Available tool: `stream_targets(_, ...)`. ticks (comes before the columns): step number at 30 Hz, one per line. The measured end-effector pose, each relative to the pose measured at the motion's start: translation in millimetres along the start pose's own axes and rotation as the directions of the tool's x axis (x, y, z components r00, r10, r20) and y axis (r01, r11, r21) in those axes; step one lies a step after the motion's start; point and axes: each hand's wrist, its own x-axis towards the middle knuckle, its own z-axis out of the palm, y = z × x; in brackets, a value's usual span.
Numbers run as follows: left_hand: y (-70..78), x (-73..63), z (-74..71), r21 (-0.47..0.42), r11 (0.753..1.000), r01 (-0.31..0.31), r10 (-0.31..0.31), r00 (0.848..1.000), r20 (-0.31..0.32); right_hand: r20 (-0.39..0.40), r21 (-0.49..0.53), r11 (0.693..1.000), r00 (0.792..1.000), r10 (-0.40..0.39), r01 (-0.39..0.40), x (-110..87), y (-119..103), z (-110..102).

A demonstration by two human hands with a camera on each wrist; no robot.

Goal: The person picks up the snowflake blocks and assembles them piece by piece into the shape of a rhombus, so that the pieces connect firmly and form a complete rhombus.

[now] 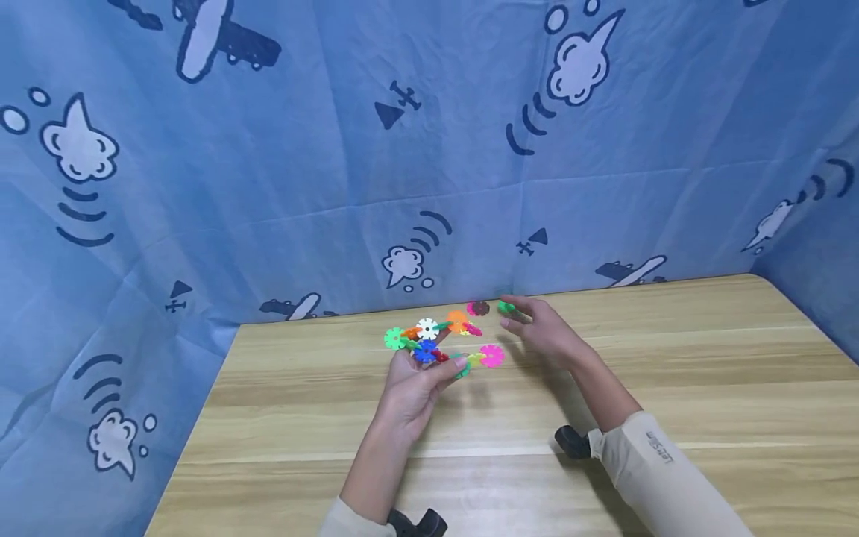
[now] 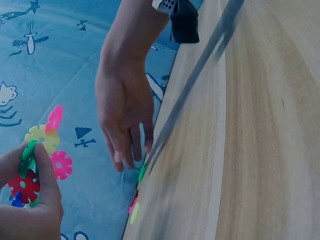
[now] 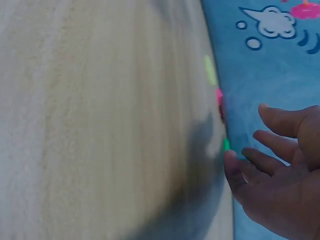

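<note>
My left hand pinches a chain of interlocking notched plastic discs above the table. In the chain are a blue disc, a white disc, an orange disc and a pink disc at one end. The left wrist view shows a small green disc between thumb and finger. My right hand reaches toward the table's back edge, fingers loosely extended and apart. By its fingertips a loose green disc lies on the table; the right wrist view shows nothing gripped.
Near the table's back edge lie a dark brown disc, a pink disc beside it, and a yellow-green disc. A blue patterned curtain rises behind the wooden table. Dark wrist cameras sit on both wrists.
</note>
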Motion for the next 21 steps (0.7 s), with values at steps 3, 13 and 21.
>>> stream_targets(3, -2.2, -0.2, 1.4, 0.009, 1.0, 0.011, -0.011, 1.0, 0.001, 0.02, -0.072, 0.997, 1.0, -0.01, 0.011, 4.6, 4, 2)
stream_targets(13, -3.9, 1.0, 4.0, 0.007, 0.999, 0.035, -0.035, 0.999, -0.005, 0.038, -0.322, 0.943, 0.996, -0.079, 0.087, -8.8, 2, -2)
stream_targets(21, -4.7, 1.2, 4.2, 0.02, 0.999, 0.032, -0.032, 0.999, 0.008, 0.02, -0.268, 0.961, 0.998, -0.06, 0.063, -10.9, 10, -3)
